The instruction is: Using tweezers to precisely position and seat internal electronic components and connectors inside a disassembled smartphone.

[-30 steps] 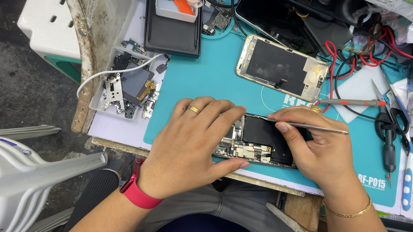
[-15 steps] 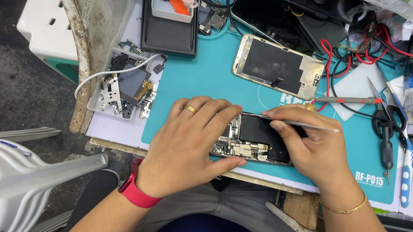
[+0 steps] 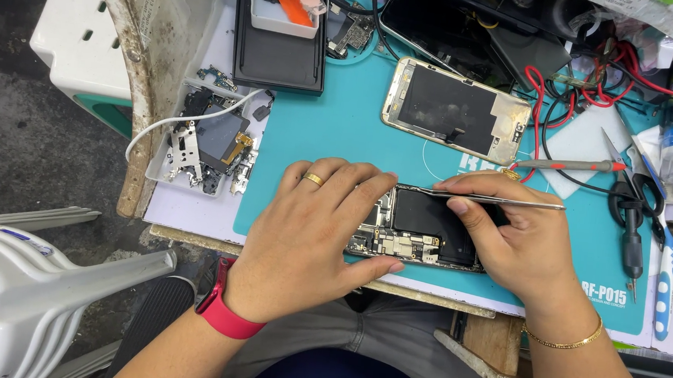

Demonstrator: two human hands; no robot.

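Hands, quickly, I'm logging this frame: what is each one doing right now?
Left hand: fingers spread, pressing down on the opened phone, gripping nothing.
Right hand: closed on thin metal tweezers, resting on the phone.

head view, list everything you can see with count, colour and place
opened phone: 1, dark inside, on the mat under both hands
tweezers: 1, silver, in the right hand, lying across the phone's far edge
mat: 1, teal, covers the bench
phone frame: 1, gold rim, dark middle, far side of the mat
black tray: 1, far left of the mat
small parts: a cluster, grey and black, left of the mat
white cable: 1, over those parts
probe: 1, red tip, right of the frame
scissors: 1, black handles, right edge
chair: white, lower left
left hand: 1, gold ring, red watch, pressing on the phone
right hand: 1, gold bracelet
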